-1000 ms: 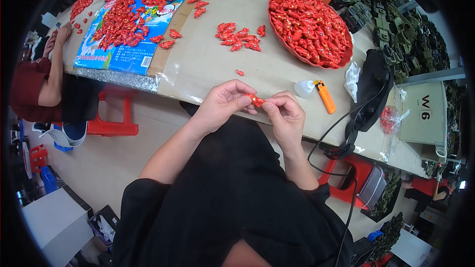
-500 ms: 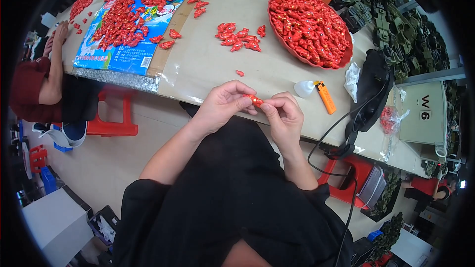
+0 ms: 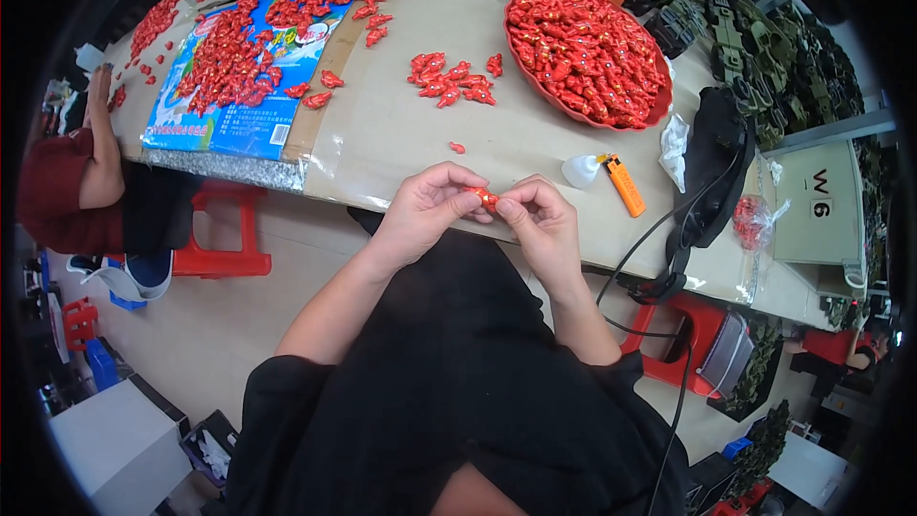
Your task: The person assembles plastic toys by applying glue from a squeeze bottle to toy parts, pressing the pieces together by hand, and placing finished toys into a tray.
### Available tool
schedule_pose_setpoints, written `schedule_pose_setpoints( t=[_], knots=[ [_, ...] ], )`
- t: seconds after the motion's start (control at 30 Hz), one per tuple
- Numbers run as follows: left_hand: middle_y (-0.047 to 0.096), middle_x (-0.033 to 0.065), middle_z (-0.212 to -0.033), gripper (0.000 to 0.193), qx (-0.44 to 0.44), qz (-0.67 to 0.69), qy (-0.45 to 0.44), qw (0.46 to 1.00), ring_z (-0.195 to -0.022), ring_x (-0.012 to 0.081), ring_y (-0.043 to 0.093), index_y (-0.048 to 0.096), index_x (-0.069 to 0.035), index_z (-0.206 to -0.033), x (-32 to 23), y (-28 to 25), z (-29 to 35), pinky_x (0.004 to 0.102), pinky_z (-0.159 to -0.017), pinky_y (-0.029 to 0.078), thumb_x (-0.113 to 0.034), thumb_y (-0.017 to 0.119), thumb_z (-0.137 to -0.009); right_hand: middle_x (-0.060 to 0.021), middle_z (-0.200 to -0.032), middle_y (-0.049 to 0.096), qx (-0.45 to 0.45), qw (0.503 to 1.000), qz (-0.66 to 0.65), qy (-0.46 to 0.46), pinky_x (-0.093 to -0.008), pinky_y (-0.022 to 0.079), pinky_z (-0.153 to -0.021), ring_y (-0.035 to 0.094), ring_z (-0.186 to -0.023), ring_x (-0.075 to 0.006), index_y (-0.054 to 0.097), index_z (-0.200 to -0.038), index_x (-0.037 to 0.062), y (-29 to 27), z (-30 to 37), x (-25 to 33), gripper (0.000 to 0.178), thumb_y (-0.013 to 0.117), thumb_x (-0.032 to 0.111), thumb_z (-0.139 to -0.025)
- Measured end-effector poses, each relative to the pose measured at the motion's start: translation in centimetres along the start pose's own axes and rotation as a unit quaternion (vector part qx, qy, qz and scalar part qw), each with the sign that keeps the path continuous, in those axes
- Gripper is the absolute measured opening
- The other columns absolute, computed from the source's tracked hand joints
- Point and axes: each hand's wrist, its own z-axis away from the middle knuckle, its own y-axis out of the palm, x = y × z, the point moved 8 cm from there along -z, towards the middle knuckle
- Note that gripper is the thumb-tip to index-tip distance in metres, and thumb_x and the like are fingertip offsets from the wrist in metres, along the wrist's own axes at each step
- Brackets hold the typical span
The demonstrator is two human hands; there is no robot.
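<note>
My left hand [image 3: 420,213] and my right hand [image 3: 546,229] meet at the table's near edge, closed on one small glossy red figurine [image 3: 485,198] with gold spots. Thumbs and fingertips pinch it from both sides, covering its ends. Just beyond, a tiny loose red piece [image 3: 458,147] lies on the tabletop. Farther back is a loose group of similar red figurines [image 3: 449,84]. A white squeeze bottle [image 3: 580,171] with a yellow tip lies right of my right hand, beside an orange lighter [image 3: 626,187].
A red scalloped bowl [image 3: 585,118] heaped with figurines stands back right. More figurines cover a blue printed cardboard sheet [image 3: 239,134] at left, near a co-worker's arm [image 3: 103,148]. Right are crumpled tissue [image 3: 673,148], a black bag [image 3: 714,162] with a cable, and a red stool [image 3: 683,339].
Both hands keep their pinch on the red figurine, with only a slight shift of the fingers. The co-worker's hand at far left has moved. The whole view has shifted a little.
</note>
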Motion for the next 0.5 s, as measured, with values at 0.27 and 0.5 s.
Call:
schedule_pose_setpoints(
  t=[0.27,0.5],
  knots=[
    [0.058,0.0073,-0.083,0.014,-0.013,-0.013,-0.034,0.999,-0.065,0.0118,0.056,0.052,0.000,-0.095,0.42,-0.19,0.06,0.0232,-0.063,0.048,-0.005,0.051,-0.083,-0.0031,-0.081,0.050,0.005,0.998,-0.050,0.024,-0.0184,0.042,-0.061,0.052,-0.070,-0.0069,0.057,-0.078,-0.0016,-0.15,-0.23,-0.04,0.006,0.060,0.003,-0.076],
    [0.054,0.0053,-0.080,0.019,-0.001,-0.042,-0.054,0.998,-0.060,0.0091,0.051,0.054,0.001,-0.101,0.52,0.33,0.06,0.0213,-0.057,0.046,-0.006,0.050,-0.084,-0.0039,-0.080,0.051,-0.016,0.999,-0.030,0.001,-0.0196,0.044,-0.064,0.053,-0.071,-0.0079,0.057,-0.078,-0.0027,-0.15,0.05,0.30,0.006,0.060,0.002,-0.076]
  ],
)
